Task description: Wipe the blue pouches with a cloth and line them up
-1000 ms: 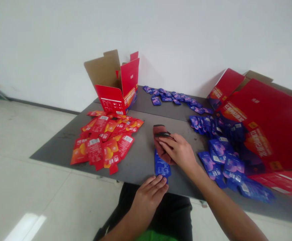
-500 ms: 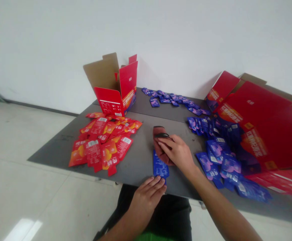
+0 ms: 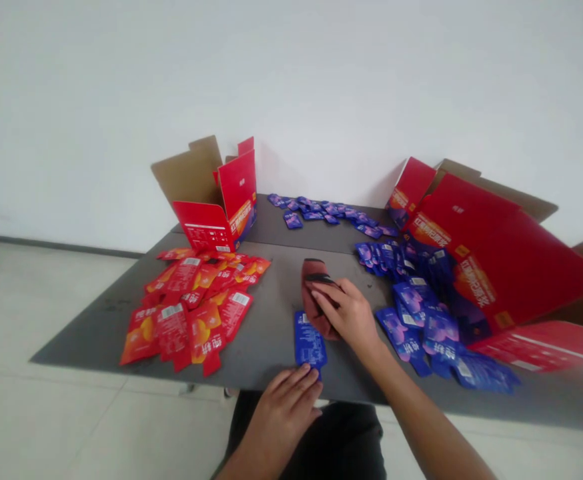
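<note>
My right hand (image 3: 349, 315) lies on a dark red cloth pouch (image 3: 314, 287) in the middle of the grey table (image 3: 271, 333), fingers bent over it. A blue sachet (image 3: 309, 345) lies just below the pouch, partly tucked under it. At the table's near edge my left hand (image 3: 285, 407) rests flat, its fingers stretched out and touching the lower end of that blue sachet.
Several red-orange sachets (image 3: 191, 307) are spread at the left. Blue sachets (image 3: 421, 307) are heaped at the right and strewn along the back (image 3: 321, 212). An open red carton (image 3: 211, 200) stands at the back left. Flattened red cartons (image 3: 481, 260) lean at the right.
Both hands stay where they were on the pouch and the blue sachet. The view has tilted up and shifted, so everything sits lower and further left in the picture.
</note>
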Motion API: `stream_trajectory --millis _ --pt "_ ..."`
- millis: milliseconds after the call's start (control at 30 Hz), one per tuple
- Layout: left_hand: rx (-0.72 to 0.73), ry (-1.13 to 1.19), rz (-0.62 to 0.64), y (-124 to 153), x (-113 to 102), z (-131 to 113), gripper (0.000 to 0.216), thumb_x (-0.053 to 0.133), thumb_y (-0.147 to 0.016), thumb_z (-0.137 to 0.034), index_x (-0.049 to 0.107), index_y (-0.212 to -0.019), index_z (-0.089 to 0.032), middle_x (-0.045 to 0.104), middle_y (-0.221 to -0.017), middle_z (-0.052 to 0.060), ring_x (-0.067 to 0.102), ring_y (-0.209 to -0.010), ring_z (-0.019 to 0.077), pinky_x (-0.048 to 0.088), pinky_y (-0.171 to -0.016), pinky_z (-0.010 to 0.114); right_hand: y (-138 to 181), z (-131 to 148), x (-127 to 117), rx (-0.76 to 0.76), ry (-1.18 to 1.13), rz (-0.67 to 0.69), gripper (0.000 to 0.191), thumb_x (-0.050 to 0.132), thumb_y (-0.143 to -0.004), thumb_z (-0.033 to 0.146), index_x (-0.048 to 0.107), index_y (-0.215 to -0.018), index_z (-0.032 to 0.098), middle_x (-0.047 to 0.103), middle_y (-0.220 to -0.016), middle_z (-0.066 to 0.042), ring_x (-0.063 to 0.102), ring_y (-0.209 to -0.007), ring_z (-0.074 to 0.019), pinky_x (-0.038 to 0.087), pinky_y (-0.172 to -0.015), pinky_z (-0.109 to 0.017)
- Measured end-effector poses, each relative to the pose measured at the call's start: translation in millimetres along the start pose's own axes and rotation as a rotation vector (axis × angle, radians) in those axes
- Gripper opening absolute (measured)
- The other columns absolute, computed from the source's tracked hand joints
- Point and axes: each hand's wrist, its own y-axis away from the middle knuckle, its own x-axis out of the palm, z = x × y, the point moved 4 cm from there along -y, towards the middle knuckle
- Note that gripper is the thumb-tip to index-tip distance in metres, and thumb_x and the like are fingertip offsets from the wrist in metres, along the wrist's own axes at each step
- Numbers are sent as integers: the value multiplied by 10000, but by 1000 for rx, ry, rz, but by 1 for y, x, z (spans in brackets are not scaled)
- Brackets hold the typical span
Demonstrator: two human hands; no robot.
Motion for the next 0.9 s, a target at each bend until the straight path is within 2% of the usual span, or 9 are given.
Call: stream_trajectory --millis 67,133,267,333,467,567,700,767,900 --pt "-2 2 11 -8 -5 1 277 508 -1075 -312 684 -1242 -178 771 -1214 77 701 -1204 230 577 -992 406 22 9 -22 28 -133 -78 269 612 -1021 337 746 -1254 329 702 -1071 -51 684 -994 -195 558 -891 -322" --pt "2 -53 35 -14 -6 2 324 540 -1061 -375 661 -1298 -190 733 -1306 85 669 -1259 253 567 -997 427 52 13 -36 91 -229 -121 263 637 -1007 326 747 -1245 349 713 -1075 -37 696 -985 -184 571 -854 -299" --pt "55 -270 111 -18 9 4 604 645 -973 -473 549 -1472 -146 497 -1579 151 525 -1415 351 552 -1026 497 108 7 -38 226 -317 -169 246 673 -978 340 765 -1206 357 732 -1009 -31 727 -925 -193 602 -766 -282" --pt "86 -344 118 -14 19 7 596 624 -976 -422 536 -1488 -129 473 -1596 151 508 -1429 344 557 -1029 484 127 0 -33 272 -343 -192 233 672 -974 352 773 -1185 355 739 -992 -34 737 -914 -202 614 -745 -283" --pt "122 -428 98 -7 21 12 447 478 -1013 -198 593 -1445 -198 536 -1562 65 550 -1394 281 572 -1005 423 143 -7 -26 297 -413 -214 236 654 -977 360 771 -1182 357 749 -1026 -42 746 -959 -227 634 -782 -307" --pt "233 -454 95 -4 12 15 445 401 -1040 -154 639 -1400 -260 603 -1500 -10 621 -1307 219 593 -946 344 145 -9 -27 301 -439 -250 234 650 -977 356 774 -1175 358 754 -1027 -42 746 -955 -232 637 -796 -319" --pt "378 -339 -77 0 -8 19 430 346 -1076 -166 752 -1176 -263 769 -1235 -35 731 -1097 134 608 -849 214 147 -11 -28 318 -477 -300 225 655 -974 356 783 -1160 353 756 -1012 -43 746 -936 -226 633 -791 -309" --pt "335 -257 -117 -2 -19 24 373 384 -1085 -211 751 -1128 -264 803 -1126 -26 765 -1000 118 612 -832 177 150 -12 -27 317 -520 -296 224 658 -975 355 782 -1162 351 758 -1040 -45 744 -966 -219 627 -824 -301" --pt "-52 -171 -138 -39 -51 41 324 446 -1081 -402 721 -1166 -252 816 -1052 24 798 -886 179 649 -778 236 155 -14 -24 321 -586 -273 216 669 -977 341 783 -1160 347 756 -1082 -49 734 -1019 -198 603 -874 -267"
